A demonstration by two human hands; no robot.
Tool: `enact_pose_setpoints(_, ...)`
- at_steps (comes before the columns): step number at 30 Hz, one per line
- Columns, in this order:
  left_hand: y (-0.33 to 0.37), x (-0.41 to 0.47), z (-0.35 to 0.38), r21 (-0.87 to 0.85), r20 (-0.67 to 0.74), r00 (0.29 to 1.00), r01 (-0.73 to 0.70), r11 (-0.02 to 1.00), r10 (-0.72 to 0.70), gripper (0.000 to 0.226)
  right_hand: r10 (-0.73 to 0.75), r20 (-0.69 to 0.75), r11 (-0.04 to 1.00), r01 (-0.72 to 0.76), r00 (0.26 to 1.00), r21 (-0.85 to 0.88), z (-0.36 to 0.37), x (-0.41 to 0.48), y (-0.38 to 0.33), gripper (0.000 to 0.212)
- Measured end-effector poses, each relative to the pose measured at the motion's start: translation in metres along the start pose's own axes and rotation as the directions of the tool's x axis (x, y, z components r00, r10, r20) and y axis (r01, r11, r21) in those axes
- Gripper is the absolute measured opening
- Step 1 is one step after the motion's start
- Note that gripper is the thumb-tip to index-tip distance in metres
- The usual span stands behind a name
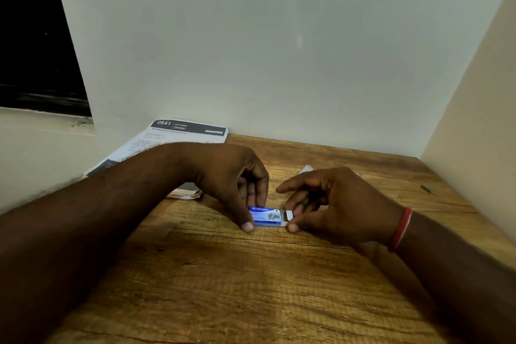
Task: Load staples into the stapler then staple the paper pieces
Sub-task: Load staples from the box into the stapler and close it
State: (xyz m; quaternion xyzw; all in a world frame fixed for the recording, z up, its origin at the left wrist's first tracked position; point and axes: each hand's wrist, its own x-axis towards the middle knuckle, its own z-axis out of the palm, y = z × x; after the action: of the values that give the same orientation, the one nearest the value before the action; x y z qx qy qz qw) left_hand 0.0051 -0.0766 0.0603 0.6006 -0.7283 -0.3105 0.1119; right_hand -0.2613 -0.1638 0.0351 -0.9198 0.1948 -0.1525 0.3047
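1. Plain pale walls close in a wooden table (251,288) set in a corner, with a dark window off to the left.
2. Both hands meet at a small blue staple box (265,215) lying on the wood near the middle of the table.
3. His left hand (231,176) is curled over the box's left end, thumb and fingertips pinching it to hold it down.
4. His right hand (329,204) pinches at the box's right end, where a pale flap (289,214) stands open — fingers closed on that end, index finger stuck out free.
5. Step in hand, as I read it: opening the box to get staples out — loading has not begun.
6. Paper (178,137) sits against the back wall on the left, partly hidden by the left forearm, with a small stack edge showing below the wrist.
7. I cannot pick out the stapler; a pale metal piece (306,169) peeks out behind the right hand, but what it is I cannot tell.
8. Next move likely calls for a fine pinch — drawing 1 strip out without breaking it, while the left hand keeps the box from sliding.
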Motion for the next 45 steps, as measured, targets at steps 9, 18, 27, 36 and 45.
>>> enact_pose_setpoints(9,0.000,0.000,0.002,-0.007,-0.006,1.000,-0.006,1.000,0.006,0.040,0.024,-0.029,0.999,-0.025,0.999,-0.023,0.009,0.000,-0.009,0.087)
enact_pose_setpoints(18,0.000,0.000,0.004,-0.021,-0.028,1.000,-0.010,1.000,0.010,0.040,0.081,-0.090,0.993,-0.089,0.993,-0.080,0.012,0.000,-0.019,0.077)
enact_pose_setpoints(27,0.001,0.000,0.004,-0.034,-0.023,1.000,-0.012,0.999,0.011,0.041,0.070,-0.081,0.979,-0.084,0.994,-0.184,0.012,0.002,-0.012,0.015)
enact_pose_setpoints(36,0.004,0.001,0.008,-0.027,-0.042,0.999,-0.028,0.999,0.027,0.040,0.014,-0.084,0.996,-0.022,0.996,-0.091,0.012,0.000,-0.011,0.033)
enact_pose_setpoints(45,0.008,0.005,0.015,-0.042,-0.090,0.995,-0.053,0.998,0.049,0.044,0.006,-0.069,0.998,-0.010,0.998,-0.065,0.009,0.000,-0.003,0.037)
